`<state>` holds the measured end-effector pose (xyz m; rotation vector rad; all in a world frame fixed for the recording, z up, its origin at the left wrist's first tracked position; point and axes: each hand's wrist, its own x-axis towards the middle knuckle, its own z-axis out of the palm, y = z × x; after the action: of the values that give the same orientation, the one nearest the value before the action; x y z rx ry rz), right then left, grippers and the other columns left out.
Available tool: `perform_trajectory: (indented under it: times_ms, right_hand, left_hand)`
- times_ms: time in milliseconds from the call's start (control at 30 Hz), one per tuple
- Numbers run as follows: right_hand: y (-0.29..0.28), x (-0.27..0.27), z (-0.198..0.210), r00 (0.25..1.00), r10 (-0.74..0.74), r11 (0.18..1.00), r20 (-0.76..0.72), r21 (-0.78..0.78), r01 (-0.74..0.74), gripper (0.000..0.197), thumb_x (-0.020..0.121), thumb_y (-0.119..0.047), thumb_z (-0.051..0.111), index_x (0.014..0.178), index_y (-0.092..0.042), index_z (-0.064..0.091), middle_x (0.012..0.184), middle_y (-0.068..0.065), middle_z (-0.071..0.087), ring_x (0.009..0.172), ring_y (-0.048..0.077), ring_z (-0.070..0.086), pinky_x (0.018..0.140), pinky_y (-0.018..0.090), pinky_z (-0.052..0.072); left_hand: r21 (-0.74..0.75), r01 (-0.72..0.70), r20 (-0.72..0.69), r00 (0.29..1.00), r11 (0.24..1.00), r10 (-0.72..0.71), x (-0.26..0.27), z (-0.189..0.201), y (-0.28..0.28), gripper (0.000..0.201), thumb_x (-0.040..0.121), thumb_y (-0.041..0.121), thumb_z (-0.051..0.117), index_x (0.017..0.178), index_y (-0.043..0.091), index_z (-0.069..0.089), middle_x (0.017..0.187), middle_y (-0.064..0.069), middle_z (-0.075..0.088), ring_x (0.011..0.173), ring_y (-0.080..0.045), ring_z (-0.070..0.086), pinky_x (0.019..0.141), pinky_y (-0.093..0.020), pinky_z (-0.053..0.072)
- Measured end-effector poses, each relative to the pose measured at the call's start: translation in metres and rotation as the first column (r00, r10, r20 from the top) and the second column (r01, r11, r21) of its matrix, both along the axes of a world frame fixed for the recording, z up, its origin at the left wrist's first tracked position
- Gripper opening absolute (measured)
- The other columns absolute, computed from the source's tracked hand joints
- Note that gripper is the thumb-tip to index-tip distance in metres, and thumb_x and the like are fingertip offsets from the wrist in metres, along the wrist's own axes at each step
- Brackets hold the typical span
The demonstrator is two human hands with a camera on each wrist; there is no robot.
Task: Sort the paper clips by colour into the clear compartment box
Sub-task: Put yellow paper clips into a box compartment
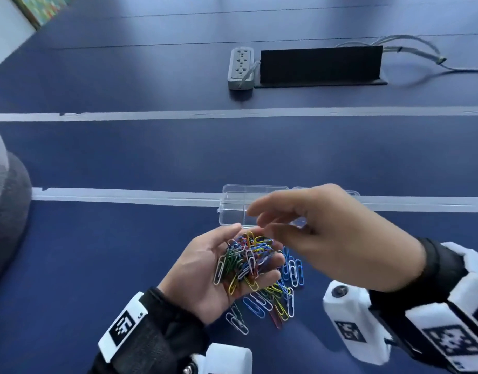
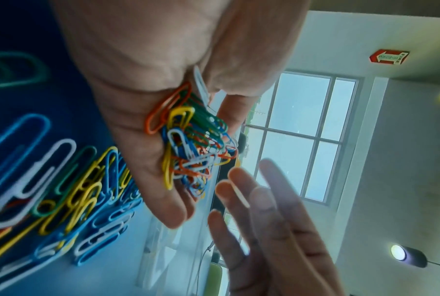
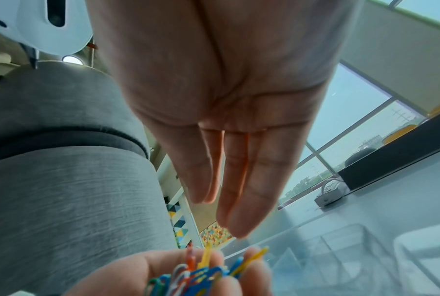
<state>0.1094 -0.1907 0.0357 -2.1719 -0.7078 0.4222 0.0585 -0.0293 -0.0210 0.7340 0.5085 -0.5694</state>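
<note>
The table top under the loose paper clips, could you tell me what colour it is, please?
Dark blue table top, shown best in the head view.

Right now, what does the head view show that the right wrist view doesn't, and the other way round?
Only the head view shows the loose paper clips lying on the blue table under the hands. Only the right wrist view shows the right hand from the palm side, fingers straight and holding nothing. Both show the left hand cupping a mixed-colour bunch of clips and the clear compartment box.
</note>
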Motion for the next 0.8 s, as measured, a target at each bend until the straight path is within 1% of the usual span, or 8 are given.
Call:
perform_trajectory:
  times_ms: [100, 200, 333, 433, 533, 667, 733, 800]
  right_hand:
    - [-0.01, 0.003, -0.008, 0.998, -0.059, 0.998, -0.002, 0.031, 0.059, 0.025, 0.085, -0.011, 0.061, 0.099, -0.031, 0.069, 0.081, -0.013, 0.07, 0.075, -0.001, 0.062, 0.071, 0.014, 0.049]
    - [-0.016, 0.006, -0.013, 0.995, -0.092, 0.996, 0.037, 0.009, 0.092, 0.022, 0.084, -0.013, 0.063, 0.096, -0.03, 0.069, 0.078, -0.015, 0.069, 0.072, -0.002, 0.06, 0.067, 0.008, 0.044]
    - [-0.023, 0.006, -0.013, 0.99, -0.107, 0.994, 0.092, -0.001, 0.108, 0.016, 0.08, -0.021, 0.07, 0.091, -0.032, 0.069, 0.079, -0.011, 0.065, 0.074, 0.005, 0.062, 0.063, 0.014, 0.042]
    - [-0.03, 0.006, -0.013, 0.978, -0.152, 0.988, 0.14, 0.028, 0.15, 0.017, 0.08, -0.015, 0.071, 0.09, -0.029, 0.071, 0.081, -0.008, 0.063, 0.068, 0.006, 0.06, 0.062, 0.012, 0.041]
    - [-0.032, 0.005, -0.017, 0.956, -0.227, 0.973, 0.184, -0.001, 0.231, 0.014, 0.08, -0.022, 0.07, 0.09, -0.032, 0.069, 0.084, -0.01, 0.062, 0.076, 0.01, 0.059, 0.066, 0.017, 0.044]
    - [-0.03, 0.003, -0.022, 0.954, -0.276, 0.961, 0.12, 0.022, 0.275, 0.011, 0.08, -0.019, 0.069, 0.083, -0.028, 0.07, 0.077, -0.007, 0.066, 0.07, 0.009, 0.062, 0.064, 0.023, 0.051]
    - [-0.03, 0.002, -0.021, 0.951, -0.288, 0.958, 0.109, 0.024, 0.287, 0.014, 0.079, -0.013, 0.069, 0.08, -0.027, 0.071, 0.07, -0.005, 0.067, 0.063, 0.007, 0.062, 0.06, 0.018, 0.05]
    - [-0.029, 0.002, -0.018, 0.952, -0.295, 0.955, 0.08, 0.026, 0.294, 0.016, 0.079, -0.01, 0.07, 0.077, -0.026, 0.071, 0.068, -0.008, 0.068, 0.056, 0.004, 0.062, 0.056, 0.013, 0.047]
  left_hand:
    - [-0.036, 0.041, 0.004, 0.999, 0.999, -0.041, -0.001, -0.001, 0.001, 0.043, 0.088, 0.03, 0.045, 0.106, -0.003, 0.066, 0.102, -0.024, 0.068, 0.087, -0.036, 0.067, 0.077, -0.048, 0.053]
    - [-0.056, 0.083, 0.023, 0.996, 0.995, -0.082, 0.005, -0.002, -0.001, 0.045, 0.085, 0.031, 0.045, 0.109, -0.001, 0.065, 0.103, -0.022, 0.068, 0.089, -0.035, 0.068, 0.079, -0.048, 0.053]
    - [-0.097, 0.122, 0.085, 0.99, 0.988, -0.113, 0.018, 0.0, -0.006, 0.046, 0.083, 0.03, 0.045, 0.113, 0.0, 0.064, 0.104, -0.019, 0.069, 0.09, -0.033, 0.068, 0.081, -0.048, 0.052]
    - [-0.132, 0.163, 0.15, 0.978, 0.978, -0.143, 0.028, 0.003, -0.01, 0.045, 0.082, 0.03, 0.044, 0.107, 0.002, 0.068, 0.102, -0.017, 0.07, 0.09, -0.031, 0.069, 0.08, -0.047, 0.053]
    - [-0.148, 0.222, 0.186, 0.963, 0.964, -0.193, 0.034, 0.003, -0.013, 0.046, 0.083, 0.03, 0.042, 0.113, 0.003, 0.065, 0.108, -0.017, 0.066, 0.101, -0.032, 0.065, 0.08, -0.045, 0.054]
    - [-0.164, 0.279, 0.202, 0.948, 0.946, -0.244, 0.036, 0.0, -0.017, 0.042, 0.082, 0.028, 0.043, 0.104, 0.002, 0.069, 0.1, -0.015, 0.07, 0.095, -0.031, 0.068, 0.075, -0.042, 0.056]
    - [-0.163, 0.287, 0.203, 0.946, 0.944, -0.252, 0.035, -0.001, -0.018, 0.044, 0.082, 0.027, 0.045, 0.11, -0.001, 0.065, 0.104, -0.018, 0.068, 0.096, -0.032, 0.067, 0.075, -0.042, 0.057]
    - [-0.155, 0.283, 0.206, 0.946, 0.946, -0.249, 0.033, -0.001, -0.017, 0.043, 0.082, 0.026, 0.046, 0.11, -0.001, 0.065, 0.104, -0.018, 0.068, 0.095, -0.032, 0.067, 0.075, -0.041, 0.057]
